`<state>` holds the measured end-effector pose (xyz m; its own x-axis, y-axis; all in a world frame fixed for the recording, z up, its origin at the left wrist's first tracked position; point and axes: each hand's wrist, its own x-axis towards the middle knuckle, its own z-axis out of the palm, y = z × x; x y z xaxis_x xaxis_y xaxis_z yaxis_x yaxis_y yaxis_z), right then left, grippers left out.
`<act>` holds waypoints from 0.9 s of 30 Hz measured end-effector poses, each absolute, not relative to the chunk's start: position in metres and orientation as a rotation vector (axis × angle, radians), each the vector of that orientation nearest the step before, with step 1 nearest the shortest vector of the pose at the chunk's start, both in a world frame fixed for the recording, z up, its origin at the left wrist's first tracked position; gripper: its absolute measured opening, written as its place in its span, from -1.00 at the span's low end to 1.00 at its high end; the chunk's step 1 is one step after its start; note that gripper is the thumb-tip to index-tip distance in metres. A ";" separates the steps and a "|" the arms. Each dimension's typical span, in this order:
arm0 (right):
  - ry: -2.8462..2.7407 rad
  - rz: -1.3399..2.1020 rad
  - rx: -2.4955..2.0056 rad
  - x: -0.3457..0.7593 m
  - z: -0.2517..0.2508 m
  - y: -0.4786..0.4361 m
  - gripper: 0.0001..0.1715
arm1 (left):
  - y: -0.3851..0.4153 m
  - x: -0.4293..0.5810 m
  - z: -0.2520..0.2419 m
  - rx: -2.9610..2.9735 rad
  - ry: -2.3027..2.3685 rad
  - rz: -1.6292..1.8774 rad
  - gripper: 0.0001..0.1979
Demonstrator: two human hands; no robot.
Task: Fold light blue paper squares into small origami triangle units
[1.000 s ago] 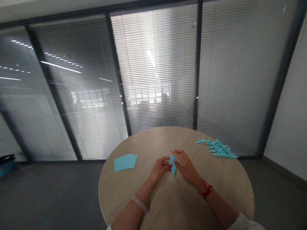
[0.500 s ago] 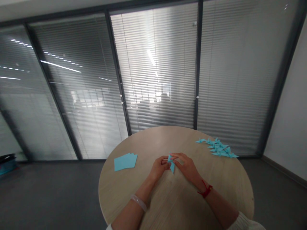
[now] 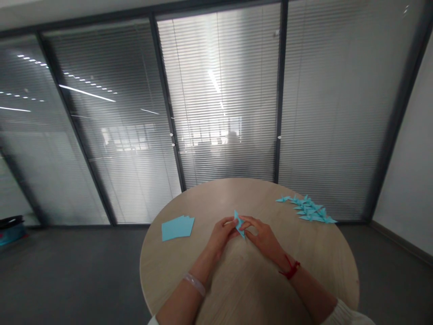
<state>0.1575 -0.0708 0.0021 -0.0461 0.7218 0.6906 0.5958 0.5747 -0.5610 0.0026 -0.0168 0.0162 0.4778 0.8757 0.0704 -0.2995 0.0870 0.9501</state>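
A small folded piece of light blue paper (image 3: 238,223) is held just above the middle of a round wooden table (image 3: 209,198). My left hand (image 3: 221,234) pinches its left side with closed fingers. My right hand (image 3: 261,234) pinches its right side, thumb and forefinger pressed on the paper. A stack of flat blue paper squares (image 3: 177,227) lies to the left of my hands. A row of several finished blue folded paper figures (image 3: 307,209) lies at the table's far right.
Behind the table stand glass partition walls with closed blinds (image 3: 219,99) in dark frames. Grey carpet floor (image 3: 67,271) surrounds the table. A dark and teal object (image 3: 11,228) sits on the floor at the far left.
The folded paper has been lifted and turned from lying long and flat under my hands to a shorter, raised shape between both pinches. Both hands shifted slightly away from me.
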 end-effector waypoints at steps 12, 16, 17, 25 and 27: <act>-1.422 0.327 -1.216 0.162 0.005 -0.069 -0.71 | -0.013 0.003 0.012 1.347 0.688 1.048 -0.57; -1.468 0.481 -1.259 0.163 0.001 -0.064 -0.68 | -0.011 0.005 0.010 1.394 0.708 1.067 -0.60; -1.480 0.485 -1.265 0.163 0.000 -0.063 -0.67 | -0.011 0.006 0.009 1.407 0.719 1.071 -0.60; -1.516 0.480 -1.236 0.167 0.000 -0.063 -0.60 | -0.015 0.006 0.013 1.522 0.798 1.109 -0.64; -1.505 0.488 -1.226 0.168 0.000 -0.063 -0.59 | -0.016 0.006 0.014 1.543 0.764 1.104 -0.63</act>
